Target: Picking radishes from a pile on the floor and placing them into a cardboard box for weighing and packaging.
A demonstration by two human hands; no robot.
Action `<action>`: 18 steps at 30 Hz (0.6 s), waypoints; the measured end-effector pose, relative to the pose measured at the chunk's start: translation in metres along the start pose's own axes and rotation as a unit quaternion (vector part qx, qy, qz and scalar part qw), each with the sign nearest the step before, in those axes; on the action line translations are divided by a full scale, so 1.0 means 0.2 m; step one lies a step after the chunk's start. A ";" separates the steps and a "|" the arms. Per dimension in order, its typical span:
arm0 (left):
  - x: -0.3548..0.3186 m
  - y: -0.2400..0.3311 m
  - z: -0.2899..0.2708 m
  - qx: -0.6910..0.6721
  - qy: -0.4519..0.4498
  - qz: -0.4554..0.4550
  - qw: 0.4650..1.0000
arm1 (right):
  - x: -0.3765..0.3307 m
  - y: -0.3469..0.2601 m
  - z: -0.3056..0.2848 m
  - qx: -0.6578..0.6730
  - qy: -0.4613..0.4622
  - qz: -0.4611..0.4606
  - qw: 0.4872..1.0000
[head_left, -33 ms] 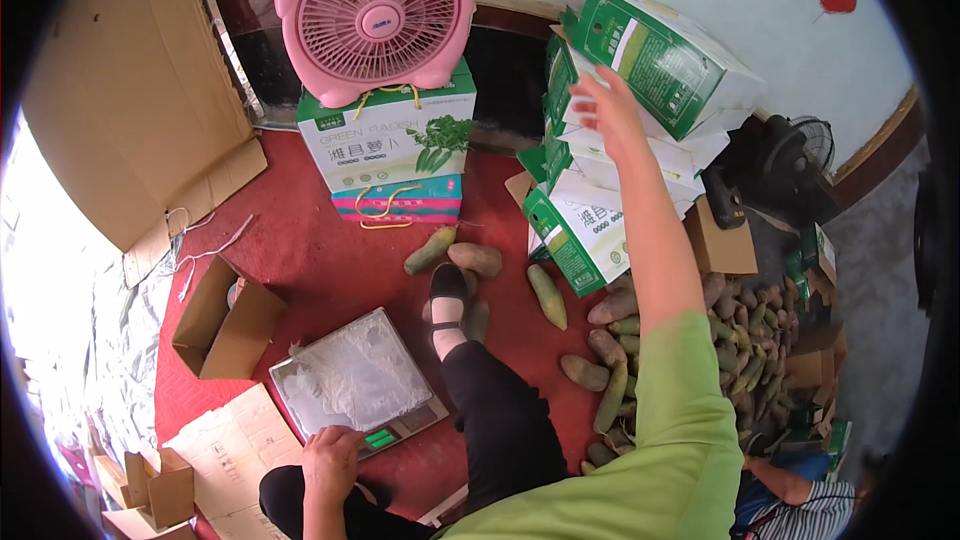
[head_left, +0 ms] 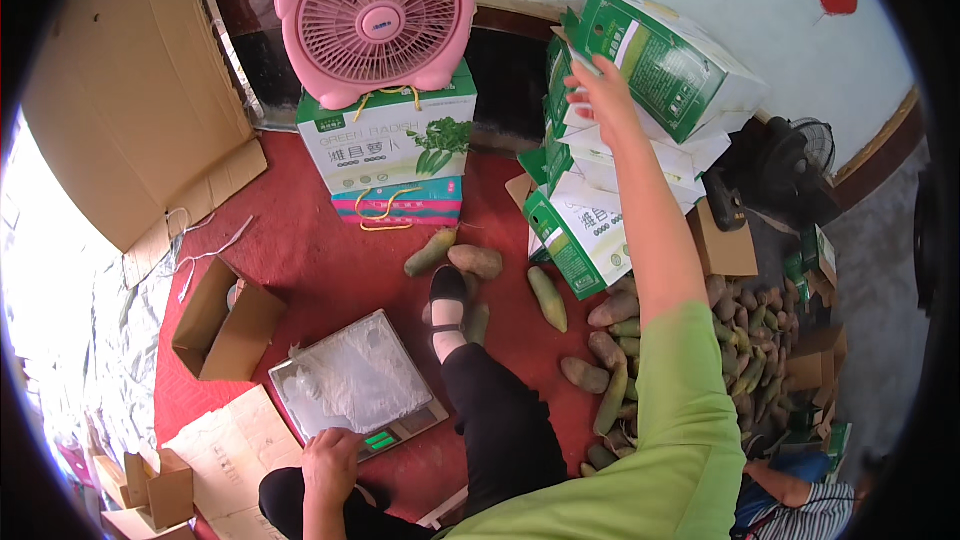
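At the far left edge of the red floor [head_left: 300,240] a big cardboard sheet [head_left: 130,100] leans up, with a small open carton [head_left: 225,325] just below it. Near the floor's front edge lies a scale [head_left: 355,385] with clear plastic over its pan. The left hand [head_left: 330,460] rests palm down by the scale's front left corner, fingers curled loosely, clamped on nothing; its forearm comes up from the lower edge. A foot in a black shoe [head_left: 450,290] is planted just right of the scale, toe among loose radishes [head_left: 475,260]. Behind, at the floor's back edge, a pink fan [head_left: 375,15] stands on two stacked boxes [head_left: 390,145]. Right of that, the right arm in a green sleeve [head_left: 680,410] stretches straight out, fully extended, to a leaning pile of green and white cartons [head_left: 660,60]. The right hand [head_left: 600,95] is at the edge of one carton in the pile, fingers spread; whether it grips the carton I cannot tell. At the floor's right edge lies a heap of radishes [head_left: 740,340], near a black fan [head_left: 790,175].
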State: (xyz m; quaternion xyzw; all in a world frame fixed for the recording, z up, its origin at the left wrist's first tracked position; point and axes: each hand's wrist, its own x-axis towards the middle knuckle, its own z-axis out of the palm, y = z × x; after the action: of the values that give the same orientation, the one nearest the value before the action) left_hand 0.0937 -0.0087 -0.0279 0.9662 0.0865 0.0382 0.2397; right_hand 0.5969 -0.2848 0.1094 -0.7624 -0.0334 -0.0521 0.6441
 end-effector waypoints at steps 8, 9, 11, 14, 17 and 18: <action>0.01 -0.05 0.03 0.002 -0.038 -0.033 0.999 | 0.56 -0.02 0.10 -0.104 0.051 0.049 0.992; 0.03 -0.05 0.03 0.002 -0.024 -0.010 1.000 | 0.58 -0.03 0.11 -0.084 0.033 0.065 0.994; 0.04 -0.05 0.04 -0.009 -0.026 -0.014 1.000 | 0.59 -0.03 0.11 -0.040 0.031 0.070 0.996; 0.04 -0.05 0.03 -0.008 -0.034 -0.010 0.999 | 0.57 -0.02 0.06 0.034 0.009 0.071 0.997; 0.03 -0.07 0.03 0.007 -0.039 -0.002 0.999 | 0.51 -0.01 0.01 0.138 0.014 0.045 0.989; 0.01 -0.07 0.04 0.008 -0.041 -0.004 0.999 | 0.45 -0.01 -0.02 0.172 0.013 0.027 0.985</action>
State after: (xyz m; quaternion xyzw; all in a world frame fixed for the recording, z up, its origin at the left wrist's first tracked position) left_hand 0.0950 0.0005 -0.0409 0.9686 0.0808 -0.0029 0.2351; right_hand 0.6850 -0.2895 0.1228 -0.6400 -0.0128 -0.0374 0.7673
